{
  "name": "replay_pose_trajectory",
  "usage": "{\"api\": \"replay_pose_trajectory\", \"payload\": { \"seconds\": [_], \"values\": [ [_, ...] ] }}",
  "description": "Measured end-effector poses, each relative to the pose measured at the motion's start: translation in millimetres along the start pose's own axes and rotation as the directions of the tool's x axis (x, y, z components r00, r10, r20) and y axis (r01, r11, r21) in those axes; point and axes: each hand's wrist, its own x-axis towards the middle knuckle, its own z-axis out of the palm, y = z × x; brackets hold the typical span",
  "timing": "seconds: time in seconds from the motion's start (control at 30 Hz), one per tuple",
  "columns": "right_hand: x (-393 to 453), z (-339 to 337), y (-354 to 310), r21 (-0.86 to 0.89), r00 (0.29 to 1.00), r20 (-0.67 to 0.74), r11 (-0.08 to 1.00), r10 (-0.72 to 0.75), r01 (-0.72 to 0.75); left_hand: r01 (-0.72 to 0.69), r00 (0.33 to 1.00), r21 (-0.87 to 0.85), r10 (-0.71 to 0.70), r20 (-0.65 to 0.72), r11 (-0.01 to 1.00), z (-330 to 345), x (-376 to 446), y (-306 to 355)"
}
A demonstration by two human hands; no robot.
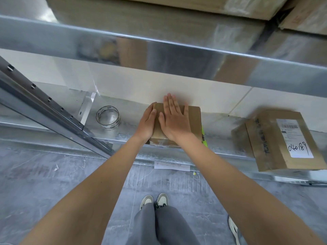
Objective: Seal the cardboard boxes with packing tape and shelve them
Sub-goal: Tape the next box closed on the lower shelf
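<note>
Small box (pixel 192 121) on lower metal shelf (pixel 127 133), against wall. Right hand (pixel 174 121) flat on top, fingers straight, slightly spread. Left hand (pixel 146 123) flat along left edge, fingers together. Tape visible at near edge; sealing likely near done. Tape roll (pixel 108 117) left. Labelled box (pixel 281 140) already shelved right.

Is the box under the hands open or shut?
Shut. The box has its top flat under the right hand; the left hand presses its side. Tape shows at the near edge.
</note>
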Motion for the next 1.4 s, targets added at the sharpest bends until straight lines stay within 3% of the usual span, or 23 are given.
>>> {"api": "replay_pose_trajectory", "payload": {
  "seconds": [0.53,0.77,0.83,0.9,0.97,1.03,1.2,1.3,1.4],
  "values": [
    [-114,28,-17,0.094,0.988,-0.119,0.989,-0.103,0.114,0.031,0.999,-0.032,-0.031,-0.006,0.999,0,-3,8],
    [-114,23,-15,0.088,0.985,-0.128,0.988,-0.114,0.126,0.028,1.0,-0.001,-0.028,-0.007,1.0,-1,0,6],
    [-109,14,0,0.13,0.983,-0.179,0.99,-0.038,0.062,0.05,0.999,-0.019,-0.05,-0.012,0.999,-2,0,5],
    [-104,7,19,0.206,0.965,-0.201,0.971,0.167,-0.126,0.07,0.997,-0.04,-0.07,0.013,0.997,-4,-1,9],
    [-101,1,37,0.468,0.941,-0.094,0.849,0.325,-0.246,0.105,0.993,-0.069,-0.1,0.063,0.992,-5,-4,14],
    [-100,-3,48,0.68,0.944,-0.022,0.697,0.33,-0.228,0.137,0.987,-0.073,-0.13,0.093,0.988,-6,-10,20],
    [-94,-23,55,0.735,0.893,-0.1,0.638,0.438,-0.23,0.189,0.968,-0.075,-0.173,0.181,0.979,-19,-34,41],
    [-76,-38,53,0.742,0.862,-0.027,0.588,0.506,-0.322,0.156,0.962,0.044,-0.162,0.222,0.987,-18,-41,47],
    [-56,-40,45,0.686,0.865,0.041,0.615,0.5,-0.388,0.09,0.983,0.1,-0.104,0.153,0.991,-19,-33,37]
  ]
}}
